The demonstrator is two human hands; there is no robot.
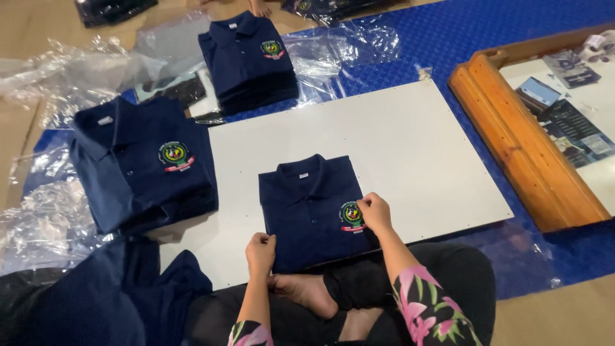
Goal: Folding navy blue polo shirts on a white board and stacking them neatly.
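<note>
Head view. A folded navy polo shirt (311, 208) lies flat on the white board (416, 154), collar away from the person, its near edge close to the board's near edge. The left hand (260, 251) pinches the shirt's near left corner, fingers closed on the cloth. The right hand (373, 213) grips the shirt's right edge just beside the chest badge, fingers closed on the fabric.

Right of the shirt the board is bare out to its far and right edges. Left, a stack of folded shirts (144, 163) overlaps the board's left edge. A second stack (248, 59) sits beyond the far left corner. Clear plastic bags (57, 77) lie around both stacks. A wooden frame (525, 154) runs well right of the board on the blue mat (487, 38).
</note>
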